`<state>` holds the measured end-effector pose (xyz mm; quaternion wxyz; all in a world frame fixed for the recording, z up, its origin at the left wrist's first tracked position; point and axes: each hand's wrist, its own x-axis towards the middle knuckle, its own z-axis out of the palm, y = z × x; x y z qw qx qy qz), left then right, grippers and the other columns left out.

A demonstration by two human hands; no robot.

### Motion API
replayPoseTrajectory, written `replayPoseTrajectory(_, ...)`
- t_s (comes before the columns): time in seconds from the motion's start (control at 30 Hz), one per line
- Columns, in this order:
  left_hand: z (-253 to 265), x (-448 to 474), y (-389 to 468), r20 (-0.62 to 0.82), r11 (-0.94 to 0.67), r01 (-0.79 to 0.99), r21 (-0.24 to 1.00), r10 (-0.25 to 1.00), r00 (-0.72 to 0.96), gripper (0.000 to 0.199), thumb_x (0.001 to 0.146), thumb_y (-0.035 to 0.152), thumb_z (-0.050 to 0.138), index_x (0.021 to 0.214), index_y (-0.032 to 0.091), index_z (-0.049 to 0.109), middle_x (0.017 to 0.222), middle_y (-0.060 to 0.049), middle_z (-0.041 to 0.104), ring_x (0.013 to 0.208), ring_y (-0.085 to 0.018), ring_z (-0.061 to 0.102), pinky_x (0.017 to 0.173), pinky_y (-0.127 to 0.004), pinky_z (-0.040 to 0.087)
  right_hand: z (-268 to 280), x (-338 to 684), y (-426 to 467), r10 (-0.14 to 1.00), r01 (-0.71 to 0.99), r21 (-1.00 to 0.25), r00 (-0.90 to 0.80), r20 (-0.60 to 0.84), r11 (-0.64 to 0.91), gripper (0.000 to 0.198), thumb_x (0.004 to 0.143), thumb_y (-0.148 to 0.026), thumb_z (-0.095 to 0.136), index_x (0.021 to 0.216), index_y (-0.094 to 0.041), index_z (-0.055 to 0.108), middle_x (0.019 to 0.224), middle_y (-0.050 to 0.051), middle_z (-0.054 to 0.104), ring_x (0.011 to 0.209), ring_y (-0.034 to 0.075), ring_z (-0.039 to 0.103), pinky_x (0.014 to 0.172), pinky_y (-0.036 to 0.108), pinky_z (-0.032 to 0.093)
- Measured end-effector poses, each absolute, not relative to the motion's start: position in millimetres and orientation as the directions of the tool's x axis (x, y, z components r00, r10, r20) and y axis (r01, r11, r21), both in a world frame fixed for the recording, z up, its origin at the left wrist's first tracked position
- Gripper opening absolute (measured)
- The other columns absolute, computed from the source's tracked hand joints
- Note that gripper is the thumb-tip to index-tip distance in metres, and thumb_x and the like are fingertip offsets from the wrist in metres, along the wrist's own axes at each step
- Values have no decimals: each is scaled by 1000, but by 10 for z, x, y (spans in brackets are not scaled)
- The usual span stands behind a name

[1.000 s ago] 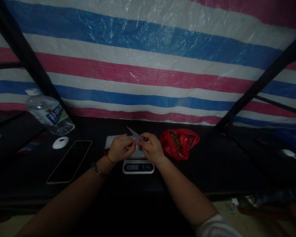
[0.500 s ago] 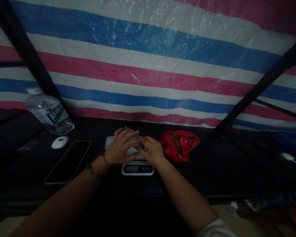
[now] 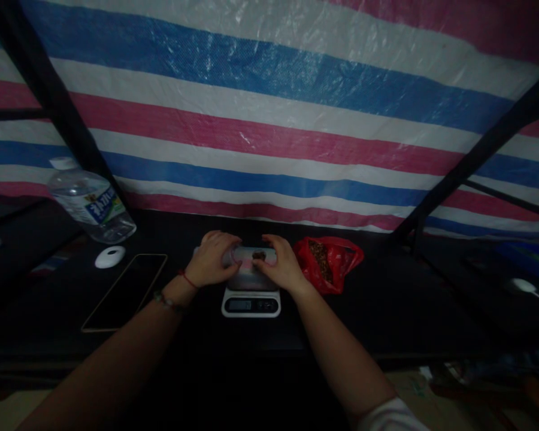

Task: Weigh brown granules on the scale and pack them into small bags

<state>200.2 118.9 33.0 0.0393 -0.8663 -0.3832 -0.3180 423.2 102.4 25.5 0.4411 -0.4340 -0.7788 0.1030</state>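
My left hand [image 3: 216, 258] is curled around the left side of a clear plastic bag [image 3: 229, 257]. My right hand [image 3: 284, 264] grips its right side, with thumb and index finger set apart around the edge. A small dark brown clump [image 3: 259, 256] shows between my hands, near the right thumb; whether it lies inside the bag is hard to tell. Under them a pale, boxy thing [image 3: 254, 282] rests on a white scale [image 3: 225, 309]. The scale's display [image 3: 240, 305] is lit, its digits too blurred to read. My fingertips are partly hidden.
A red plastic bag [image 3: 344, 266] of brown bits [image 3: 322, 261] lies right of my right hand. On the left are a phone [image 3: 126, 293], a white rounded object [image 3: 110, 257] and a large clear bottle [image 3: 90, 200]. A striped sheet [image 3: 269, 161] hangs behind, between dark posts [image 3: 467, 161].
My hands have moved apart, the right one slightly rightward. The brown clump and more of the pale thing on the scale have come into sight between them.
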Motion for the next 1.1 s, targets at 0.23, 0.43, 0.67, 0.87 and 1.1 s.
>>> replayPoseTrajectory(0.23,253,2014,1249,500,-686,661,304,705,502,36,71,27,59,105,17,58,104,-10,65,97,-25,62,87,-40,50,48,4277,1228,867,531,-686,-265,423,497,45,68,-17,70,112,-18,60,102,6,67,97,20,62,89,37,48)
replayPoseTrajectory(0.43,261,2103,1200,462,-702,636,321,702,542,37,70,26,60,106,17,58,103,-9,65,95,-26,62,86,-40,50,116,4384,1272,841,468,-699,-290,457,541,33,67,-13,68,99,-19,66,99,5,66,94,18,62,87,34,49)
replayPoseTrajectory(0.67,222,2023,1264,474,-652,656,381,746,467,34,70,25,60,104,18,58,99,-7,63,91,-23,61,83,-39,50,78,4416,1311,878,301,-827,-214,427,475,51,68,-19,70,117,-19,57,107,7,67,96,17,65,89,34,51)
replayPoseTrajectory(0.87,200,1989,1285,482,-623,675,395,766,425,29,72,26,59,100,17,57,96,-7,62,89,-22,61,81,-37,50,102,4470,1355,915,217,-889,-123,385,403,49,66,-24,73,112,-18,57,103,7,68,92,18,67,85,35,53)
replayPoseTrajectory(1.1,202,2046,1264,444,-650,637,415,756,482,30,70,23,60,100,20,57,94,-5,63,86,-22,62,79,-36,50,41,4504,1382,913,292,-870,-227,340,396,48,65,-22,73,110,-19,57,104,6,70,94,18,67,85,34,52)
